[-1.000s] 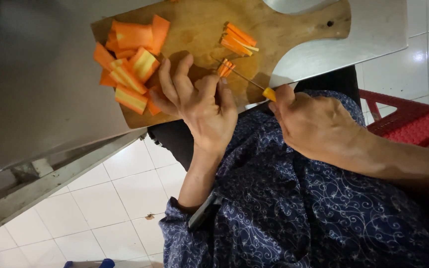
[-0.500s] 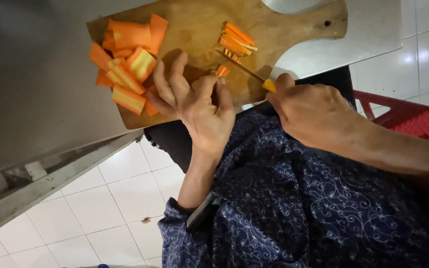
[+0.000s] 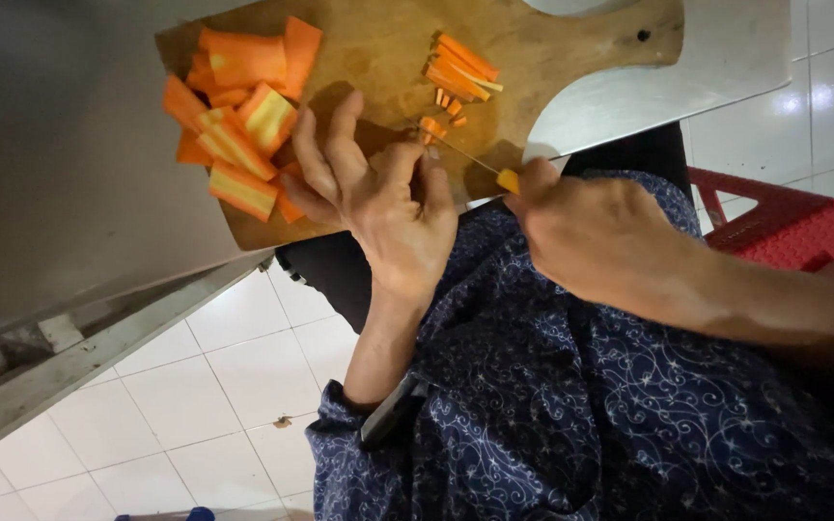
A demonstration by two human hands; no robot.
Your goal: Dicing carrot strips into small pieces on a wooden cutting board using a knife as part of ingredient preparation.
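Slicing at upper centre — right hand clamped on knife | left hand pinning carrot piece | risk: blade nicks the nearby fingertips.

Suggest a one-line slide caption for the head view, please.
Left hand steadies a carrot piece on the wooden cutting board while the right hand slices with a yellow-handled knife.

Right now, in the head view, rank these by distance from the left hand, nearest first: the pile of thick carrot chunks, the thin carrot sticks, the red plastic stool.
1. Pile of thick carrot chunks: on the board beside the left hand, the fingers reaching it.
2. Thin carrot sticks: farther up the wooden cutting board, past the knife.
3. Red plastic stool: off the board, beyond the right hand.
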